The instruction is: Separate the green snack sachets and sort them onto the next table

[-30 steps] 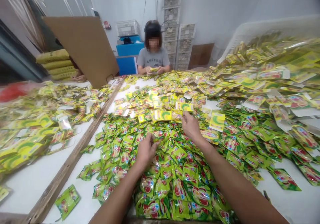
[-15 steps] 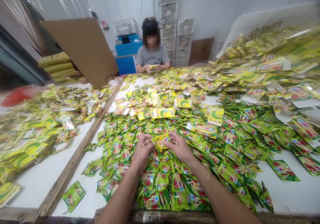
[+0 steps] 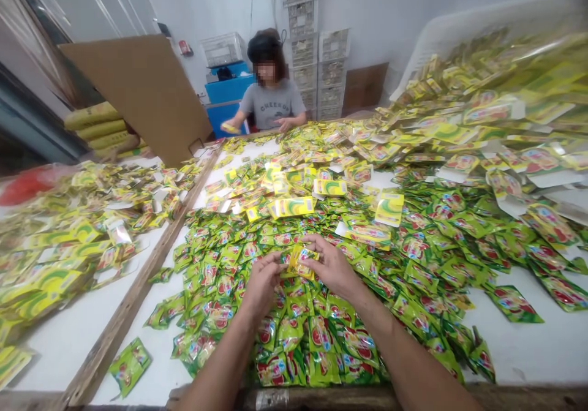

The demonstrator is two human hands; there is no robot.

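2 hands [image 3: 334,270] still pinching a yellow packet [image 3: 302,261], co-worker [image 3: 275,101] now reaching sideways, arms parted

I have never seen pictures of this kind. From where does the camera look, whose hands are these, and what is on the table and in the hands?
There is no machine here. One camera, worn on a person's head, looks forward and down, so the two bare hands in front are the wearer's own. The right hand holds a small yellow pack. The left hand is at its other side; whether those fingers also grip it is unclear. Below them, many green packets cover part of the white table. Yellow boxes lie beyond, and a wooden strip runs along the left. Across the table is another person.
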